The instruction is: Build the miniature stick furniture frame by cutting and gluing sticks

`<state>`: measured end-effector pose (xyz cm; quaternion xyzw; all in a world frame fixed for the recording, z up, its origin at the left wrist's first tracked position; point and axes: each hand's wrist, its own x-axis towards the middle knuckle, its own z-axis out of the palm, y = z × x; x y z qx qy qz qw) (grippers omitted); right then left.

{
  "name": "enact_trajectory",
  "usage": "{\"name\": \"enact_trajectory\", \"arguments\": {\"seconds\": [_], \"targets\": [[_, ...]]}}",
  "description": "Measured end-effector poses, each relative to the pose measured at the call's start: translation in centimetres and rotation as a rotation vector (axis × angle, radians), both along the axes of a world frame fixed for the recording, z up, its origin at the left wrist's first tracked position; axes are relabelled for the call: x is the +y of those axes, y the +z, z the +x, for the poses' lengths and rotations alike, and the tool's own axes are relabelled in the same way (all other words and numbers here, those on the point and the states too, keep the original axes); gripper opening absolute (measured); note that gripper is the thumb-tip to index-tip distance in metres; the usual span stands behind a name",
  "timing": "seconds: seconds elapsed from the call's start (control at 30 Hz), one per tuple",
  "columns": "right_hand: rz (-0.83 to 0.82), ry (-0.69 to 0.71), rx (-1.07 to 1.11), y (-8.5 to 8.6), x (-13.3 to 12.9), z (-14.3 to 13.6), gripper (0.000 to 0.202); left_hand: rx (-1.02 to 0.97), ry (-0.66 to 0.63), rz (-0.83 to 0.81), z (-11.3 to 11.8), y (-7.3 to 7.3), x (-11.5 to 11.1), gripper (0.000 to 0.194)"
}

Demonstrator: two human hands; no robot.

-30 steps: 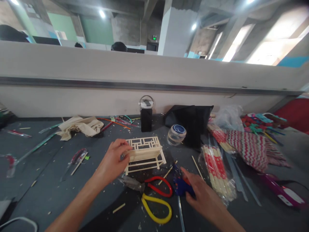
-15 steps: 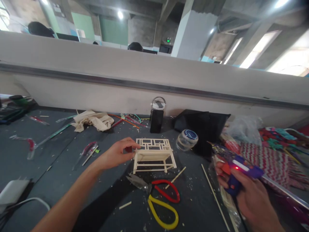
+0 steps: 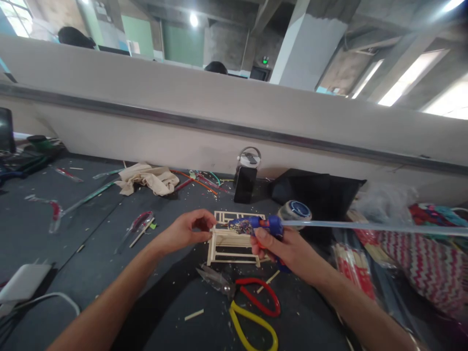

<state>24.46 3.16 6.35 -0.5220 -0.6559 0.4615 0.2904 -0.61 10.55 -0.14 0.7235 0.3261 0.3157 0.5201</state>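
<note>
A small frame built of pale wooden sticks (image 3: 234, 261) stands on the dark table. At its upper left corner, my left hand (image 3: 192, 228) is closed in a pinch; whether a separate small stick is between the fingertips I cannot tell. My right hand (image 3: 280, 246) grips a blue glue gun (image 3: 274, 225) with a long clear glue stick (image 3: 351, 225) out of its back. The gun's nozzle points left, close to my left fingertips, over the top of the frame. In front of the frame lie pliers (image 3: 228, 290) with one red and one yellow handle.
Behind the frame are a phone (image 3: 245, 185) propped upright and a clear jar with a blue lid (image 3: 300, 209). A crumpled beige cloth (image 3: 148, 179) lies back left, a white charger (image 3: 27, 283) at left. Packaged sticks (image 3: 353, 268) and striped knitting (image 3: 420, 263) are at right.
My right hand has brought the glue gun from the right side across to the frame's top. My left hand stays at the frame's left corner. The view has shifted slightly.
</note>
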Motion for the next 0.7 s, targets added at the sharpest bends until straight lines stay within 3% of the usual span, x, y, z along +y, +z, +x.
{"name": "enact_trajectory", "arguments": {"seconds": [0.27, 0.7], "targets": [[-0.004, 0.043, -0.127, -0.4, 1.3, -1.1, 0.056, -0.026, -0.016, -0.027, 0.0, -0.3, 0.2, 0.019], [0.017, 0.083, -0.156, -0.7, 2.1, -1.6, 0.052, -0.074, -0.033, -0.093, 0.1, -0.8, 0.3, 0.021]]}}
